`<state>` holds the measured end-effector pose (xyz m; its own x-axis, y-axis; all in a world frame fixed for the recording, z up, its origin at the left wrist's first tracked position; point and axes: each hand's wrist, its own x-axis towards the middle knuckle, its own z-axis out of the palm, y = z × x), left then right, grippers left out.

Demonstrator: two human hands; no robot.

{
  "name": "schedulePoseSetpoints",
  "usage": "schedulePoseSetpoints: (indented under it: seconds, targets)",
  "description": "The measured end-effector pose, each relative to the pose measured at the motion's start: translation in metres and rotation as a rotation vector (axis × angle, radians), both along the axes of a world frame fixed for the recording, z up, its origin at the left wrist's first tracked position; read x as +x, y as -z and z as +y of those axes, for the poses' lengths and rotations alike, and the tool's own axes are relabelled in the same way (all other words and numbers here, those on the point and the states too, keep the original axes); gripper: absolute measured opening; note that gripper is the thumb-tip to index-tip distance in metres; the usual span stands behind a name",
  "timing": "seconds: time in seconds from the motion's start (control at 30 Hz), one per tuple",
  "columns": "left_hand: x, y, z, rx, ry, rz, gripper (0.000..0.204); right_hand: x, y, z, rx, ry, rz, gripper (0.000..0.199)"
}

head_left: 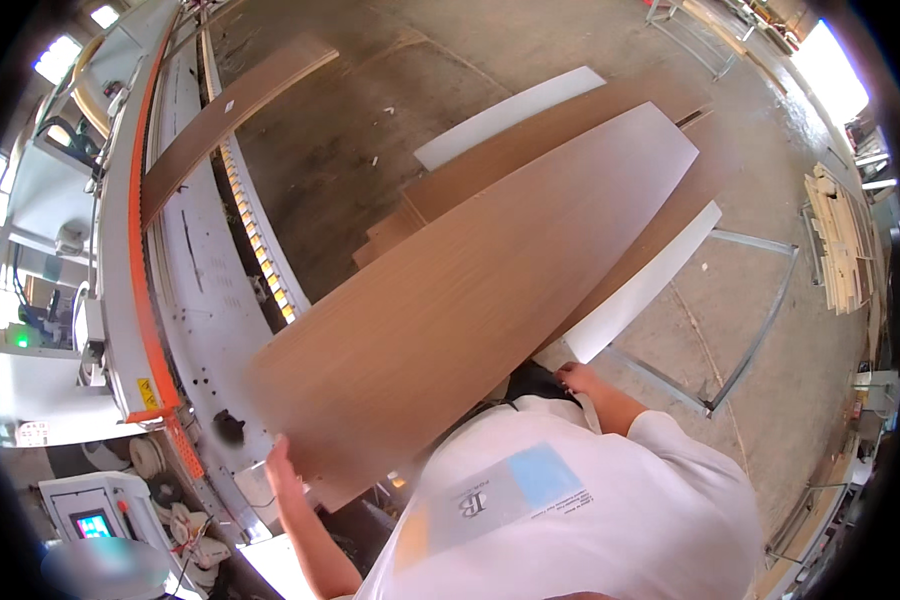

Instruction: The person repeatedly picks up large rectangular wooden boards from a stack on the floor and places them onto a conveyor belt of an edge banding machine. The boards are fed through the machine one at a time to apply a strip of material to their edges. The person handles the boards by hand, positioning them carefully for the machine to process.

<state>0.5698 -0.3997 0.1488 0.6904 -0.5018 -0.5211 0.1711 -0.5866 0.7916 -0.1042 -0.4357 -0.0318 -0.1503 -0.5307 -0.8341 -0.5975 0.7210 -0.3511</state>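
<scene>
A long brown wood-grain panel (470,270) stretches from the machine bed at lower left to the stacked boards at upper right. Its near left end is blurred. At that end my left hand (282,468) is closed on the panel's edge, fingers pointing upward. My right hand (574,379) is beside my waist, next to dark cloth (536,383) and just off the panel's near long edge. Its fingers are curled, and what they hold, if anything, is hidden. Under the panel lie more brown boards (450,188) and a white board (650,285).
A long machine with an orange rail (140,260) runs along the left, another brown board (240,115) lying across it. A control box with a lit screen (94,524) stands at lower left. On the right are a metal frame (760,345) on the floor and stacked wood strips (836,240).
</scene>
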Motion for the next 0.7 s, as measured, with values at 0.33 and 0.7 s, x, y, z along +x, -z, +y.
schedulePoseSetpoints:
  seconds: [0.33, 0.7]
  targets:
    - [0.161, -0.001, 0.114, 0.584, 0.307, -1.104, 0.048, -0.017, 0.012, -0.033, -0.006, 0.064, -0.09, 0.044]
    - [-0.126, 0.014, 0.048, 0.473, 0.288, -1.278, 0.054, -0.115, 0.054, -0.162, -0.138, 0.908, -0.358, 0.069]
